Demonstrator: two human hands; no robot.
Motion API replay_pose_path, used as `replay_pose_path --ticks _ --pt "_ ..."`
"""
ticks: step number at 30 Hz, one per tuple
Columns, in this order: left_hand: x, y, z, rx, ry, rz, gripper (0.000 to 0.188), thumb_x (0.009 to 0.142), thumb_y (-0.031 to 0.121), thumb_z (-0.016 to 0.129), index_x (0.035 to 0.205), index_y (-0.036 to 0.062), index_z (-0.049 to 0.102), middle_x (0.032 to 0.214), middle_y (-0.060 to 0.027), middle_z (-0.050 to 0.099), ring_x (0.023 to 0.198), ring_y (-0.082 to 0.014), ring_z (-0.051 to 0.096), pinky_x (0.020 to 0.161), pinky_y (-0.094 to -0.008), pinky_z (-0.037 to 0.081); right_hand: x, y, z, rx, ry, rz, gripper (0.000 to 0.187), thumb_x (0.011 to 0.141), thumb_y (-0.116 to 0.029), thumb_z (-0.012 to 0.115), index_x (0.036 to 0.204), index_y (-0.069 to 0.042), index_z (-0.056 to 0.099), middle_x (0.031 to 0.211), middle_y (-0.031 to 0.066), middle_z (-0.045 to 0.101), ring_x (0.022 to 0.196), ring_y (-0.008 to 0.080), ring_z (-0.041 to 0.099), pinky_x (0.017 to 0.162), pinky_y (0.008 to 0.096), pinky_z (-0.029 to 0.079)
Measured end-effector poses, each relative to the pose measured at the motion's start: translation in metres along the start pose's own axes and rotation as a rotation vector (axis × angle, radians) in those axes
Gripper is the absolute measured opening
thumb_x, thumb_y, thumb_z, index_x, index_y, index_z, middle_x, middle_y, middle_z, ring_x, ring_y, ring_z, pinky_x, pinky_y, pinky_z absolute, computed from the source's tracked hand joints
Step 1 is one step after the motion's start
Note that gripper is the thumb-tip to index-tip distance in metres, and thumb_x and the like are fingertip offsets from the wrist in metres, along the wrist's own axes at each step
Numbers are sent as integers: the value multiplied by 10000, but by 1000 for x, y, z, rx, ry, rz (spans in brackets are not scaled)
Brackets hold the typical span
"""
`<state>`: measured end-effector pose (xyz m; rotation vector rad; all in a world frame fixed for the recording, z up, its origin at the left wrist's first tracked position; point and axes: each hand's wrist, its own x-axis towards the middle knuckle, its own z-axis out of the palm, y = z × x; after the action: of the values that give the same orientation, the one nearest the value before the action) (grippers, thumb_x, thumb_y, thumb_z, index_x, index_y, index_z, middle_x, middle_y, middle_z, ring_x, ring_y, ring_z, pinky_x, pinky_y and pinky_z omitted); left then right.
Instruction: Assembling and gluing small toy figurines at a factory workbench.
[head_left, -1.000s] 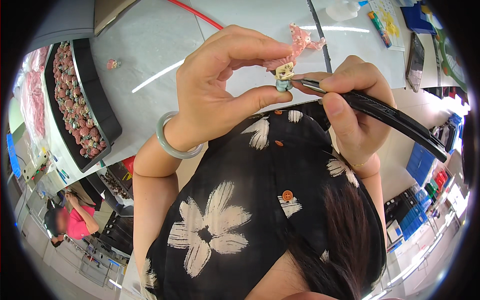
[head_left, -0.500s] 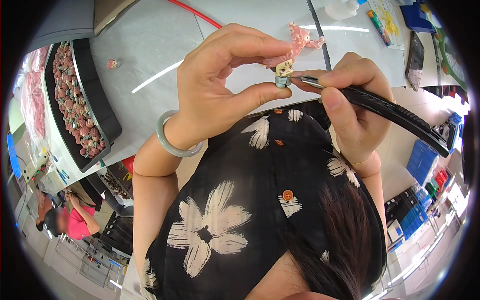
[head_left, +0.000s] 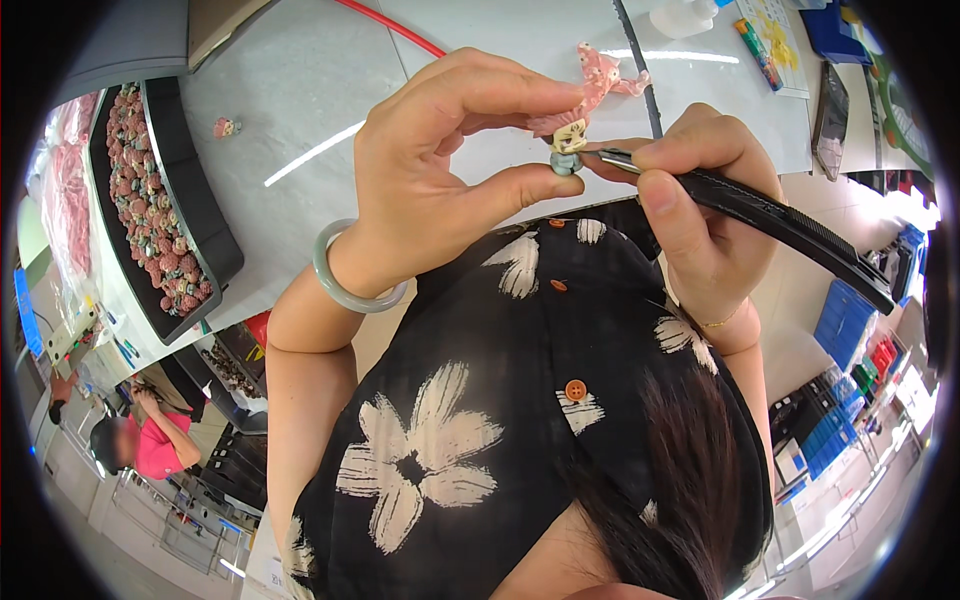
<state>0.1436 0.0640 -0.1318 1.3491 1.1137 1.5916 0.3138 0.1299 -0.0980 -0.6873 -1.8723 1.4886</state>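
Just over the grey tabletop [head_left: 300,80] at its near edge, our left hand [head_left: 425,170] and right hand [head_left: 730,160] sit close together, the right clamped on a black-handled cutter [head_left: 760,212] aimed leftward at the upright figurine [head_left: 568,138] pinched in our left

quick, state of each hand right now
Left hand: closed, pinching a small figurine between thumb and fingers.
Right hand: closed, holding a black-handled knife, its tip close to the figurine.
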Motion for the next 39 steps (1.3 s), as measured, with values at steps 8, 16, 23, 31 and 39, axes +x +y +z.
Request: replay_pose_path --ticks 8,16,23,31,39 --pt "0 1 1 8 -1 3 413 604 -41 737 989 -27 590 916 -105 571 830 -165 598 769 -267 505 0 0 -4 -48 -49 -31 132 807 -82 582 850 24 517 724 36 460 638 70 409 641 211 432" --pt "0 -3 1 -99 0 -29 433 617 -49 728 1013 -36 551 957 -118 574 875 -175 593 805 -277 492 -2 6 -8 80 -17 31 167 834 -115 543 879 38 492 740 70 462 642 98 463 675 340 532" --pt "3 -1 -5 -156 -11 21 444 637 -63 709 1039 -34 522 986 -126 572 925 -197 588 827 -289 482 2 3 -17 -188 76 -101 285 868 -184 529 992 67 472 737 104 544 672 205 609 687 334 515" --pt "2 -1 -12 -168 -50 20 474 631 -36 729 1058 -43 524 1001 -122 563 932 -188 580 832 -290 476 5 5 -19 151 -92 -173 416 917 -309 385 1084 55 497 1027 296 553 925 332 594 685 325 517" --pt "1 -1 -10 -185 -48 39 517 585 -10 770 1039 -50 527 969 -113 579 912 -181 589 807 -283 484 6 1 -4 107 -1 -71 230 895 -170 471 1066 -17 476 812 186 586 599 128 511 530 201 404"
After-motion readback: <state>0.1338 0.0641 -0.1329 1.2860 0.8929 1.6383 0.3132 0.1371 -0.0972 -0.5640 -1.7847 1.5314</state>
